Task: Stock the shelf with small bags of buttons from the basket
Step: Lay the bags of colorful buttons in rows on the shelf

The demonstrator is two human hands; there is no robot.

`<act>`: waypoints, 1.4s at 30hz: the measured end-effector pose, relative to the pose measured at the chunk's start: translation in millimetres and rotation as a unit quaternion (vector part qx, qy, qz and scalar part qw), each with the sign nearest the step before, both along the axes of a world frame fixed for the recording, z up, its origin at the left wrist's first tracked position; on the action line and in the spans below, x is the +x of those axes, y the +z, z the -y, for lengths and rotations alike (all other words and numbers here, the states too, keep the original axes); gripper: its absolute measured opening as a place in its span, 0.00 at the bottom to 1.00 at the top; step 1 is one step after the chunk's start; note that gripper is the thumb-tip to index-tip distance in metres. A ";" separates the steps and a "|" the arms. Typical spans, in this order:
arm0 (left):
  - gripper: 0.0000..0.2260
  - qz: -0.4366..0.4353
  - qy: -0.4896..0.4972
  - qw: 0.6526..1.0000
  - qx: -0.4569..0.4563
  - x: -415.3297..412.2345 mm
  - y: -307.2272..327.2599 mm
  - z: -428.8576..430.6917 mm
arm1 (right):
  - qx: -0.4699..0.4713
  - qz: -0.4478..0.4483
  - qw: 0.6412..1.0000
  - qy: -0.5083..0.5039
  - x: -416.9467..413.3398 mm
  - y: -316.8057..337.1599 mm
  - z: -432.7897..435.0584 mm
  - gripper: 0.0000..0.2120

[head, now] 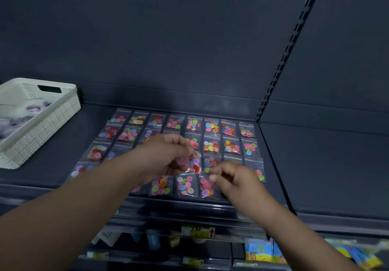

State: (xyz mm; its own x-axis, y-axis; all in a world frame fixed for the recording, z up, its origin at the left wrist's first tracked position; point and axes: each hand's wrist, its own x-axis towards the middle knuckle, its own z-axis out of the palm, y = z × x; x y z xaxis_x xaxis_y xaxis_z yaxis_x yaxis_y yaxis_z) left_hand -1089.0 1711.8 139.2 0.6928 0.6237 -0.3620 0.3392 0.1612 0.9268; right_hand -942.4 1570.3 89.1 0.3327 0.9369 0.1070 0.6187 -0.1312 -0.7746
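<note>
Below the grip and nearest the camera, lower shelves show glossy yellow-and-blue packets (257, 249) and a strip label (197, 230) with a red arrow, all soft and partly cut off by both forearms. The left hand (166, 157) reaches in from the near left, fingers curled down and pinching a small bunch (190, 162) of clear crinkly bags filled with round flat buttons in pink, purple and red. The bunch hangs from the fingertips with its long axis tilted down toward the right, though blur hides how many bags it has. Just right of the grip and a little nearer, the right hand (235, 180) is curled, thumb tip toward the bunch. It is motion-blurred, and I cannot tell whether it pinches anything or only hovers over the front bag (207, 186) under its thumb. Beneath and beyond the grip, more bags (211, 126) lie flat in neat rows on the matte dark shelf (69, 140), their long axes running front to back, buttons gathered at the near ends and clear ends pointing away. The arms cover several of them. Far left of the grip stands a cream woven-texture basket (42, 119), rectangular with a handle slot, cut off by the frame, its contents a grey blur. Behind everything rises a smooth dark back panel (168, 39) and, to the right, a slotted upright (290, 45).
</note>
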 end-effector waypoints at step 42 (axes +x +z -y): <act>0.04 -0.101 -0.140 0.980 0.099 40.5 2.9 25.1 | 0.014 -0.386 0.917 -0.102 19.0 30.9 0.1 0.09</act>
